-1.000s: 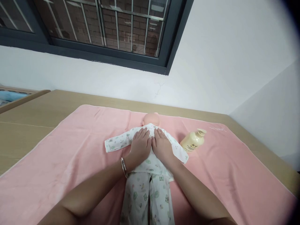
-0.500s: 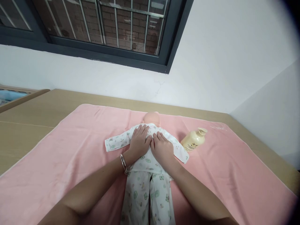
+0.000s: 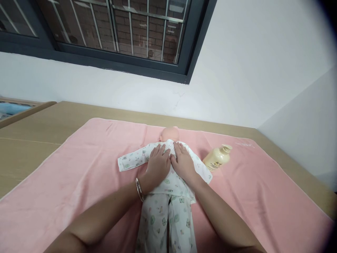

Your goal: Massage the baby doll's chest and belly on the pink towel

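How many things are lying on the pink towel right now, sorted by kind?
Baby doll in printed pyjamas, under the left hand and right hand: 1
Cream pump bottle, lying on its side: 1
Total on the pink towel: 2

doll's suit (image 3: pixel 168 207): soft printed cloth
towel (image 3: pixel 86 165): matt pink plush
bottle (image 3: pixel 217 158): glossy cream plastic
bangle (image 3: pixel 139 189): shiny metal
table (image 3: pixel 34 130): smooth wood

Cream plastic pump bottle (image 3: pixel 217 158): dark print on front label, too small to read.
Pink towel (image 3: pixel 86 165), far right corner: faint pale mark, illegible.
White baby suit w/ green print (image 3: pixel 168 196): pics only, no letters.
Readable text: none.
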`<state>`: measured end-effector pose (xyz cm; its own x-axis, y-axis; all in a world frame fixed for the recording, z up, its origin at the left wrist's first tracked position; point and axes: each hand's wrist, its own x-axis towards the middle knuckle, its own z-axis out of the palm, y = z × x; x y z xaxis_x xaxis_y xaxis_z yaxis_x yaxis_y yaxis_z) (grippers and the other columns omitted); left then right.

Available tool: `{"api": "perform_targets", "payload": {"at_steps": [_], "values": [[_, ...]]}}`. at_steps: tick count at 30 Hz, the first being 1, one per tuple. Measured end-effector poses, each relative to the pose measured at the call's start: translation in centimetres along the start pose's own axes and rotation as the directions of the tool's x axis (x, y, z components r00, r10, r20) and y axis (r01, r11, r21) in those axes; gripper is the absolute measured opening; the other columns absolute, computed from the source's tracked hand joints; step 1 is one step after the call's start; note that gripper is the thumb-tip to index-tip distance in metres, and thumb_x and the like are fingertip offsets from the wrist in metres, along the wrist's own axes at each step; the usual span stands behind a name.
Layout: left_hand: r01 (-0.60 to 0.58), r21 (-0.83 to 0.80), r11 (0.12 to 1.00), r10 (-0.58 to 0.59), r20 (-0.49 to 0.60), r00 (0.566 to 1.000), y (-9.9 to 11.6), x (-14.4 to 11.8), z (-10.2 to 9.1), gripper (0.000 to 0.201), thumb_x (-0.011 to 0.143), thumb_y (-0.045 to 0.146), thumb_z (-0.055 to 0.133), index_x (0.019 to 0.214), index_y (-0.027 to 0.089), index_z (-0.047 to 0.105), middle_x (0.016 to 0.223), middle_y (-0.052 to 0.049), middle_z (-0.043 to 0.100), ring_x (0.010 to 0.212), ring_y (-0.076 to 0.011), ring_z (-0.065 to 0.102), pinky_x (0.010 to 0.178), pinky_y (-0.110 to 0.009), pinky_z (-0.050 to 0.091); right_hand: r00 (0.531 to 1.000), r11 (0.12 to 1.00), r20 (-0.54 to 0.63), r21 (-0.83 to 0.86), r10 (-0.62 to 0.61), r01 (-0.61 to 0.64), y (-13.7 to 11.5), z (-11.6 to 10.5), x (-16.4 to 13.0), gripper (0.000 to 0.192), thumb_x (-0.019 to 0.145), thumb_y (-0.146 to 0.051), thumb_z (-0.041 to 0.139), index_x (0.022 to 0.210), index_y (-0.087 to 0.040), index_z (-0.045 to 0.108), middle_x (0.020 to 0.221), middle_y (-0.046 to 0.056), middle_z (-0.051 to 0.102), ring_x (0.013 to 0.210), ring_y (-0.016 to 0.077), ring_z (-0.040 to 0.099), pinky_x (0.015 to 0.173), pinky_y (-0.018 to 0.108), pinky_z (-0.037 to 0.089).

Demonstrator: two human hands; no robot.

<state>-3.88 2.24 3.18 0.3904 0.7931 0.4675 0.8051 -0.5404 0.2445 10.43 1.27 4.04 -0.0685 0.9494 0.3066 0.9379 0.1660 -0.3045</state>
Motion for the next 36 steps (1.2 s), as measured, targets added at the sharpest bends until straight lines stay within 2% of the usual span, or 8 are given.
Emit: {"api": "perform_targets", "payload": {"at_steps": [6, 9, 12, 19, 24, 27, 32, 36], "values": [[0.039, -0.02, 0.999, -0.039, 0.007, 0.999, 0.5, -0.3, -0.5, 0.035, 0.09, 0.019, 0.042, 0.12, 0.016, 0.061, 0.133, -0.012, 0.057, 0.13, -0.0292, 0.045, 0.109, -0.047, 0.037, 0.999, 0.996, -0.028, -0.082, -0.03, 0.027, -0.8, 0.1, -0.6, 0.051, 0.096, -0.024, 0.036, 0.139, 0.0, 0.044, 0.143, 0.02, 0.045, 0.137, 0.0316, 0.035, 0.113, 0.045, 0.03], [0.058, -0.034, 0.998, -0.057, 0.025, 0.998, -0.1, 0.3, -0.4, 0.044, 0.088, 0.017, 0.042, 0.131, 0.01, 0.052, 0.138, -0.016, 0.052, 0.132, -0.0286, 0.043, 0.11, -0.046, 0.036, 0.996, 0.988, -0.073, -0.146, -0.058, 0.047, -1.4, 0.5, -1.2, 0.047, 0.096, -0.022, 0.034, 0.133, 0.001, 0.051, 0.137, 0.022, 0.051, 0.134, 0.0325, 0.04, 0.112, 0.045, 0.032], [0.044, -0.003, 0.999, -0.044, 0.018, 0.999, -1.1, 1.0, -0.1, 0.052, 0.089, 0.02, 0.04, 0.14, 0.007, 0.04, 0.142, -0.021, 0.046, 0.134, -0.0304, 0.041, 0.11, -0.048, 0.035, 0.988, 0.983, -0.128, -0.171, -0.088, 0.065, -1.8, 0.7, -1.7, 0.044, 0.095, -0.022, 0.037, 0.128, -0.003, 0.057, 0.134, 0.022, 0.054, 0.131, 0.0322, 0.044, 0.11, 0.045, 0.035], [0.045, 0.001, 0.999, -0.045, 0.011, 0.999, -2.1, 1.8, 0.7, 0.05, 0.09, 0.023, 0.037, 0.136, 0.007, 0.046, 0.141, -0.021, 0.048, 0.132, -0.0316, 0.044, 0.108, -0.05, 0.037, 0.981, 0.986, -0.159, -0.144, -0.107, 0.084, -2.0, 0.3, -2.0, 0.037, 0.094, -0.022, 0.042, 0.122, -0.011, 0.064, 0.132, 0.018, 0.057, 0.129, 0.0309, 0.047, 0.108, 0.043, 0.038], [0.076, -0.021, 0.997, -0.077, -0.03, 0.997, -2.1, 1.6, 1.2, 0.051, 0.086, 0.022, 0.04, 0.132, 0.002, 0.047, 0.138, -0.022, 0.051, 0.132, -0.0307, 0.044, 0.11, -0.049, 0.036, 0.989, 0.996, -0.127, -0.068, -0.069, 0.06, -1.9, -0.4, -2.2, 0.032, 0.093, -0.024, 0.045, 0.116, -0.022, 0.068, 0.13, 0.009, 0.06, 0.128, 0.0265, 0.049, 0.104, 0.04, 0.043], [0.076, -0.021, 0.997, -0.077, -0.065, 0.995, -2.0, 1.4, 1.4, 0.048, 0.087, 0.023, 0.042, 0.131, 0.004, 0.049, 0.137, -0.021, 0.052, 0.131, -0.0309, 0.045, 0.109, -0.049, 0.037, 0.995, 1.0, -0.096, -0.011, -0.013, 0.012, -1.6, -0.6, -1.9, 0.034, 0.092, -0.025, 0.045, 0.119, -0.023, 0.066, 0.134, 0.008, 0.057, 0.13, 0.025, 0.047, 0.104, 0.038, 0.043], [0.057, -0.012, 0.998, -0.058, -0.129, 0.99, -1.7, 1.0, 1.5, 0.043, 0.089, 0.028, 0.045, 0.126, 0.007, 0.053, 0.131, -0.019, 0.057, 0.127, -0.0306, 0.049, 0.109, -0.047, 0.038, 0.999, 1.0, -0.047, 0.021, 0.02, -0.019, -0.9, 0.0, -0.9, 0.048, 0.095, -0.029, 0.041, 0.14, -0.012, 0.048, 0.149, 0.013, 0.039, 0.141, 0.0276, 0.029, 0.114, 0.044, 0.028], [0.062, -0.02, 0.998, -0.065, -0.157, 0.985, -1.6, 0.7, 1.6, 0.04, 0.089, 0.029, 0.046, 0.123, 0.009, 0.055, 0.129, -0.017, 0.059, 0.126, -0.0304, 0.05, 0.109, -0.047, 0.039, 0.999, 0.998, -0.017, 0.044, 0.036, -0.035, -0.6, 0.4, -0.7, 0.052, 0.095, -0.03, 0.039, 0.143, -0.01, 0.042, 0.152, 0.014, 0.033, 0.143, 0.0278, 0.024, 0.116, 0.045, 0.024]]}}
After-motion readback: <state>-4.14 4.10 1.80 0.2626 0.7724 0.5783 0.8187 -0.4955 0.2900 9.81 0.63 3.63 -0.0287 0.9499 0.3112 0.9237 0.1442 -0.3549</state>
